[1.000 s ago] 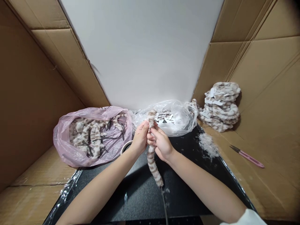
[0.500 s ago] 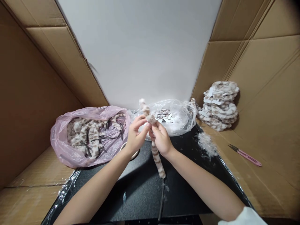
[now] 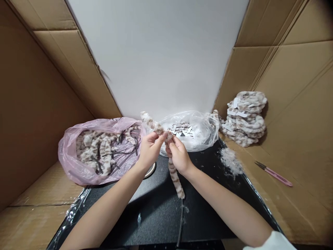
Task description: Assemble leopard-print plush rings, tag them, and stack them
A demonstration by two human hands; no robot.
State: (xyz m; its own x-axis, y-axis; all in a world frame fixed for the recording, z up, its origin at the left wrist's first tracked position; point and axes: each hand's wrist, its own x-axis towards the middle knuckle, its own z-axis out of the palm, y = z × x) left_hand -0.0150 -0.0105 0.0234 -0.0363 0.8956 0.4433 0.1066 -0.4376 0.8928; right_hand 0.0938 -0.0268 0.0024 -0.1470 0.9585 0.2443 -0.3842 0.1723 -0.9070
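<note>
Between my hands is a fluffy plush strip (image 3: 176,177), cream with brown stripes. My left hand (image 3: 151,147) pinches its upper part, whose pale end leans up and to the left. Just right of that, my right hand (image 3: 178,154) grips the strip with thumb and fingers close to the left fingertips. Below the right hand the striped length hangs down toward me, and a thin dark rod (image 3: 180,222) sticks out of its lower end. What lies between the fingertips is hidden.
A pink plastic bag (image 3: 67,152) of striped plush pieces and dark rods lies left. Behind my hands sits a clear bag (image 3: 205,133) with white tags. Rightward are stacked plush coils (image 3: 246,118), fluff (image 3: 230,161) and pink-handled snips (image 3: 275,174). Cardboard walls surround the black table (image 3: 208,208).
The strip's upper end has tipped over to the left. My left hand has shifted slightly left and down with it; my right hand has stayed nearly in place.
</note>
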